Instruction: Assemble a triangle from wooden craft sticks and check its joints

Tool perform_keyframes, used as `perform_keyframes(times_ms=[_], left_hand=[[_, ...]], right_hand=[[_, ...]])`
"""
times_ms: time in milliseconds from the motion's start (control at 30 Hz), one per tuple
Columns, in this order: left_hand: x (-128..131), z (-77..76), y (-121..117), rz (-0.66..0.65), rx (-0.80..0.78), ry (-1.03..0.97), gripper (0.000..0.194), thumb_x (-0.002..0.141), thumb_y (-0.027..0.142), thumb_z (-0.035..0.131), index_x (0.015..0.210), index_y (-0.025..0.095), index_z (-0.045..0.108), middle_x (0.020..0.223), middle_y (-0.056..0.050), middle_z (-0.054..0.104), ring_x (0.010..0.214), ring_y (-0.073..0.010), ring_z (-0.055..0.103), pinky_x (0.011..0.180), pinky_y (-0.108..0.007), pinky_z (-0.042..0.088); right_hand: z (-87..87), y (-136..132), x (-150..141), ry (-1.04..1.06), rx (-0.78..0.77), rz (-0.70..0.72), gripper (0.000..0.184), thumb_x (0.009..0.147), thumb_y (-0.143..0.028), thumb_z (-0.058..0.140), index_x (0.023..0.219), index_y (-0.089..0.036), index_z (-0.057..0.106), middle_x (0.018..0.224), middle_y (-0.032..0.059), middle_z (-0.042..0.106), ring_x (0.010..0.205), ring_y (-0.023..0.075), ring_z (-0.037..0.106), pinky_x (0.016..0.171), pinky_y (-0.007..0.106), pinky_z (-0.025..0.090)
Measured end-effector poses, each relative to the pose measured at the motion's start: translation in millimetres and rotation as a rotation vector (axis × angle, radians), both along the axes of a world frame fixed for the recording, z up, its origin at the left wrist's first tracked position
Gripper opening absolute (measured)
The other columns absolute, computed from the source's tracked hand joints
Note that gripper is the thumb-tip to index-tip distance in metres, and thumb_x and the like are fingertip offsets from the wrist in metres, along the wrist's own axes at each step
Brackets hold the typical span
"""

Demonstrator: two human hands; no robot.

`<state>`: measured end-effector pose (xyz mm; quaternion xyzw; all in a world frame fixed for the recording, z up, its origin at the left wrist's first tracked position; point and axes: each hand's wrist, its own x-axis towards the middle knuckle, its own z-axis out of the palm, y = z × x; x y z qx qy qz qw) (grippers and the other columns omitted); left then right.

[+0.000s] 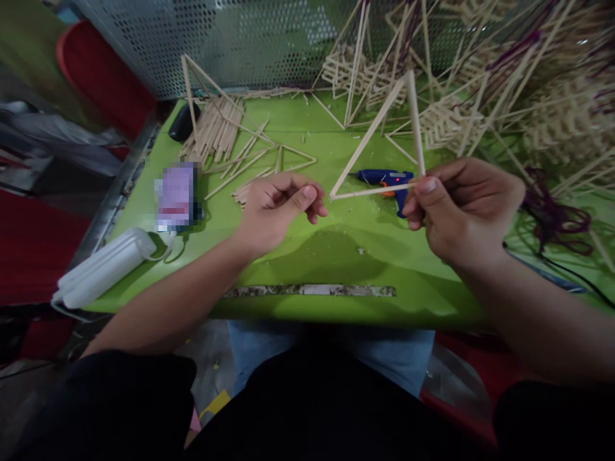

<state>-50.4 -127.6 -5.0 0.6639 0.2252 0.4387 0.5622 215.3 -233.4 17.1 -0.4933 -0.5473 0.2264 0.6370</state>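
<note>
My right hand [468, 205] pinches a triangle of thin wooden sticks [375, 137] at one corner, between thumb and fingers. The triangle is held up above the green table [331, 256], one corner pointing up and another towards my left hand [283, 208]. That left hand is apart from the triangle, its fingers curled in and the thumb against them, with nothing seen in it. Behind the triangle a blue glue gun [384, 176] with a small red light lies on the table, partly covered by the sticks and my right hand.
A pile of loose sticks [218, 131] and more stick triangles [293, 153] lie at the left back. Stick structures [446, 121] crowd the right back, near purple cord [557, 218]. At left are a blurred-out phone [177, 195], a white power bank-like block [103, 266] and a black object [184, 121].
</note>
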Motion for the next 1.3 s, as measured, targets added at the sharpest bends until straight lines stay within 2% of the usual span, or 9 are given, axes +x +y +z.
perform_keyframes(times_ms=[167,333,400,567,633,800,933,1033,1300], left_hand=[[-2,-0.7,7,0.059,-0.007,0.005,0.021,0.107,0.037,0.081,0.121,0.022,0.085,0.109,-0.007,0.088,0.089,-0.0173,0.081,0.088,-0.036,0.069],[-4,0.9,9,-0.122,-0.073,0.083,0.045,0.094,0.014,0.083,0.137,0.024,0.079,0.139,-0.009,0.084,0.131,-0.0275,0.08,0.114,-0.047,0.064],[-5,3.1,8,-0.194,-0.085,0.083,0.046,0.09,0.011,0.08,0.135,0.024,0.081,0.141,-0.008,0.084,0.137,-0.0295,0.077,0.118,-0.049,0.061],[-4,11.5,-1,-0.365,-0.197,0.036,0.043,0.086,0.026,0.086,0.128,0.019,0.084,0.122,-0.011,0.088,0.119,-0.0304,0.084,0.112,-0.048,0.064],[-2,14.0,-7,-0.308,-0.211,0.109,0.045,0.084,0.03,0.093,0.127,0.018,0.084,0.114,-0.011,0.088,0.107,-0.0267,0.085,0.099,-0.041,0.066],[4,14.5,-15,-0.084,-0.127,0.261,0.024,0.085,0.034,0.097,0.098,0.018,0.086,0.086,-0.005,0.083,0.075,-0.0152,0.074,0.07,-0.029,0.059],[4,12.1,-14,-0.016,-0.091,0.258,0.017,0.087,0.033,0.095,0.091,0.019,0.085,0.079,-0.004,0.081,0.068,-0.0141,0.07,0.062,-0.027,0.053],[4,9.8,-12,0.029,-0.087,0.221,0.015,0.088,0.032,0.094,0.089,0.021,0.085,0.077,-0.003,0.08,0.063,-0.0126,0.067,0.058,-0.027,0.048],[4,9.9,-11,0.05,-0.073,0.192,0.014,0.088,0.033,0.094,0.088,0.021,0.086,0.077,-0.002,0.08,0.062,-0.0117,0.064,0.058,-0.026,0.047]], right_hand=[[-2.5,7,4,0.007,-0.018,0.028,0.024,0.1,-0.052,0.09,0.094,-0.029,0.085,0.071,0.0021,0.076,0.049,0.0131,0.057,0.041,0.033,0.047],[-4.8,8,4,-0.02,-0.038,0.094,0.023,0.103,-0.048,0.088,0.094,-0.027,0.085,0.069,-0.0013,0.075,0.046,0.0112,0.058,0.041,0.029,0.047],[-5.5,7,3,-0.037,-0.054,0.106,0.022,0.104,-0.047,0.087,0.095,-0.028,0.084,0.07,-0.0007,0.076,0.048,0.0115,0.059,0.042,0.029,0.048],[-10.9,3,0,-0.093,-0.094,0.095,0.026,0.104,-0.05,0.087,0.094,-0.027,0.082,0.073,0.0003,0.077,0.05,0.0114,0.062,0.044,0.028,0.05],[-14.8,1,-1,-0.118,-0.104,0.096,0.027,0.102,-0.051,0.089,0.095,-0.026,0.082,0.075,0.0006,0.078,0.051,0.0119,0.063,0.046,0.029,0.051],[-24.9,-2,-2,-0.162,-0.086,0.102,0.022,0.096,-0.049,0.094,0.098,-0.028,0.086,0.078,0.001,0.079,0.054,0.0151,0.063,0.047,0.032,0.053],[-26.8,-1,1,-0.188,-0.059,0.064,0.011,0.101,-0.044,0.091,0.104,-0.033,0.092,0.078,0.0007,0.081,0.057,0.0159,0.066,0.048,0.032,0.054],[-24.0,0,2,-0.137,-0.064,0.103,0.014,0.105,-0.044,0.085,0.109,-0.034,0.094,0.079,0.0014,0.081,0.054,0.0149,0.064,0.047,0.032,0.052],[-18.7,1,-3,-0.09,-0.08,0.107,0.01,0.101,-0.034,0.09,0.11,-0.031,0.093,0.078,0.0003,0.081,0.056,0.0149,0.068,0.047,0.03,0.058]])
